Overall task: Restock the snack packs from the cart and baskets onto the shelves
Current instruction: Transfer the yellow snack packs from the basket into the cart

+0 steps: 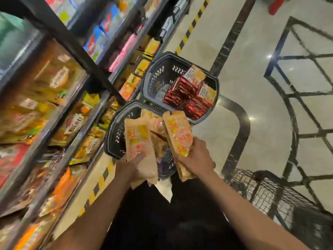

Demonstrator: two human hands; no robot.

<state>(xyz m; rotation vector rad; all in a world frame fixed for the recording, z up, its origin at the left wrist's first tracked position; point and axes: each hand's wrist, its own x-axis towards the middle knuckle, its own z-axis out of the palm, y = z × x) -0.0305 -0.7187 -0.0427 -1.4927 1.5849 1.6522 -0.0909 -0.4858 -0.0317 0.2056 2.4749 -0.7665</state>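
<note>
Floor: pale glossy tile with dark inlaid lines and a yellow-and-black hazard strip running along the foot of the shelves; the whole view is tilted and partly blurred.
Shelves: dark-framed racks fill the left side, packed with orange, yellow, brown and pink snack bags; labels are too smeared to read.
Near basket: a dark plastic basket stands on the floor just beside the shelves, with more tan-and-orange packs lying inside it, partly hidden behind the held packs.
Far basket: a second dark basket sits just beyond the first, touching or nearly touching it, holding red foil packs stacked on edge with two orange-fronted packs on top.
Left hand: the left hand is clenched round the lower end of a tan pack with orange and yellow print, held upright above the near basket.
Right hand: the right hand grips a matching pack near its lower half, tilted slightly left, also above the near basket.
Packs: the two held packs are apart, side by side, neither touching a shelf.
Cart: a wire-mesh cart stands at lower right, near the right forearm; its contents cannot be made out.
Rack: a dark metal grid frame stands on the floor at far right.
</note>
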